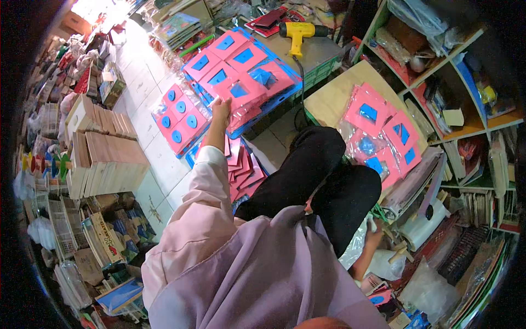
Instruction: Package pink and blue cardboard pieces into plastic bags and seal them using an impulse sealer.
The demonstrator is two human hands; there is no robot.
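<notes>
My left hand (221, 111) reaches forward, its fingers closed at the near-left corner of a plastic-wrapped pink card (239, 91) with a blue shape. That card lies among several similar pink cards (226, 46) on a blue board (280, 97). Low on the right, beside my knee, my right hand (372, 237) has its fingers drawn together. What they hold, if anything, I cannot make out. Clear plastic (355, 244) lies against that hand, and green handles, perhaps of scissors (379, 211), show just above it.
Pink cards with blue ovals (179, 119) lie left of the board; loose pink pieces (241, 172) are heaped below it. A yellow heat gun (298, 37) rests behind, its cord hanging. More wrapped cards (378, 118) cover a wooden board at right. Shelves (466, 82) and wooden stacks (112, 159) flank me.
</notes>
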